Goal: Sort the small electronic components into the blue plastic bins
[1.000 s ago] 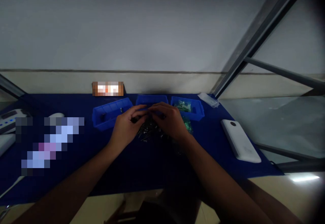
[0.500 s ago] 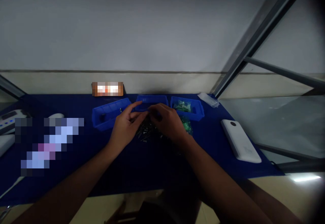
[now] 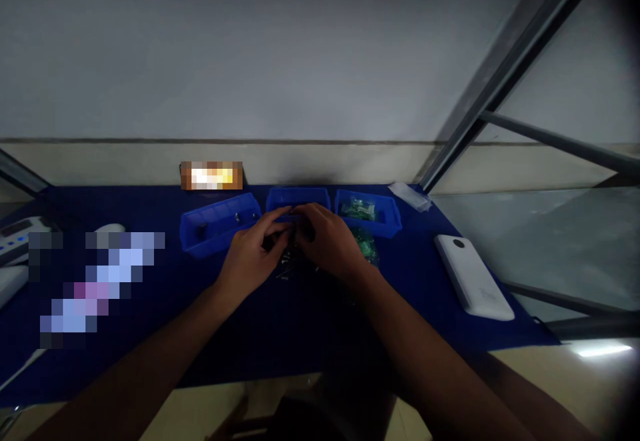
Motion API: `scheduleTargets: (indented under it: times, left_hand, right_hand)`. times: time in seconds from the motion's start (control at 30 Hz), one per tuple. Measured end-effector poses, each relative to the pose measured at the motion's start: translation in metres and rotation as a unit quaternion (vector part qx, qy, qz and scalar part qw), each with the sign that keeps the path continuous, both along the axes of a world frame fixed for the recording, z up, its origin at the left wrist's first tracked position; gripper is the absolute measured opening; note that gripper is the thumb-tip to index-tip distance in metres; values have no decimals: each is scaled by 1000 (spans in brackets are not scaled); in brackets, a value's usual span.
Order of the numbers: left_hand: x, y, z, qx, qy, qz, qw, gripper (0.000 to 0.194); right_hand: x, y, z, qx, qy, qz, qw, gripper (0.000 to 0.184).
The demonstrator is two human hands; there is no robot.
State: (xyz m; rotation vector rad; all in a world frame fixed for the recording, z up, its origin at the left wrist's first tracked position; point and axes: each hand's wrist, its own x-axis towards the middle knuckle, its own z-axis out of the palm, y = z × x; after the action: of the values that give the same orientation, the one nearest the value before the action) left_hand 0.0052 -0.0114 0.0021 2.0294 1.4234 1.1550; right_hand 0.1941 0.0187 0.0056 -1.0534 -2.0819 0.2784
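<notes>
Both hands meet over a small heap of dark screws (image 3: 287, 266) on the blue cloth (image 3: 280, 321). My left hand (image 3: 250, 254) has its fingers curled and pinched toward the right hand; what they hold is too small to name. My right hand (image 3: 327, 241) is curled the same way, fingertips touching the left one's. Behind them stand three blue bins: the left bin (image 3: 215, 224), the middle bin (image 3: 297, 197) and the right bin (image 3: 373, 211) with green parts in it. Loose green parts (image 3: 367, 247) lie beside my right hand.
A white flat device (image 3: 473, 274) lies on the cloth at the right. A clear plastic bag (image 3: 410, 195) sits at the back right. A white mouse (image 3: 110, 229) and grey equipment (image 3: 15, 231) are at the left. A metal frame post (image 3: 480, 101) rises at the right.
My left hand's fingers opened briefly half a second ago and have closed again against the right fingertips. Both hands have shifted slightly toward the bins, hiding more of the screw heap.
</notes>
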Motion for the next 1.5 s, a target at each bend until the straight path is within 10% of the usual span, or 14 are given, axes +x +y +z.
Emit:
scheduleTargets:
  times: [0.3,0.63,1.5]
  left_hand:
    - [1,-1,4,4,-16,-16,1000,52]
    - [-1,5,-4,-55,-127,-34,990,40]
    - [-4,12,-8,-26,-164,16,986,16]
  right_hand:
    - [0,-4,6,-2,20,7,1000,48]
    - [1,0,6,-4,103,27,994,17]
    - [6,-1,7,10,76,61,995,44]
